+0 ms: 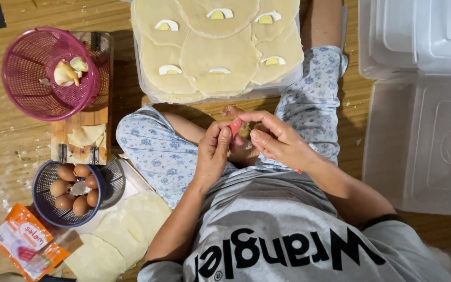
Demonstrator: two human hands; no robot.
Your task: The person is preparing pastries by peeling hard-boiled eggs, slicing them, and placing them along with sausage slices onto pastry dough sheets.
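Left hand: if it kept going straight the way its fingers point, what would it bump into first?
Probably the pink sausage piece pinched at the left hand fingertips; beyond that, the tray of round wrappers, though depth is hard to judge.

1 camera on my head, facing straight down, close over my lap; my hands sit mid-frame, floor mat point(6, 156) and trays around the edges.

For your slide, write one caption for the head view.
Both hands, left and right, pinch a small pink sausage above a tray of egg-topped wrappers.
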